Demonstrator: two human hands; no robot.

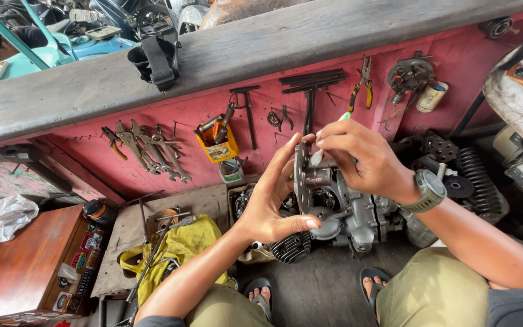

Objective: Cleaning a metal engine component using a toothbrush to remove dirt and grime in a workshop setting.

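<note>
We are looking down at two bare hands working on a grey metal engine part [340,206] that is sitting between them, just above the knees. Our left hand [270,203] is open, with the fingers spread and pressing flat against a round metal plate [301,175] on the left side of the engine part, and the thumb is reaching under it. Our right hand [358,157] is closing its fingertips on something small at the top of the plate; it looks like a thin tool with a green tip [345,115], but we cannot tell for sure what it is. A green watch [429,191] is sitting on the right wrist. Behind the hands, a red wall [171,121] is holding hanging tools: wrenches [152,151] far to the left, a yellow box [218,145] of tools nearer, and pliers [363,88] above the right hand. Below the left arm, a yellow cloth [183,245] is lying on the floor. A black spring [478,178] is resting to the right of the right hand. Feet in sandals [373,281] are showing below the engine part.
</note>
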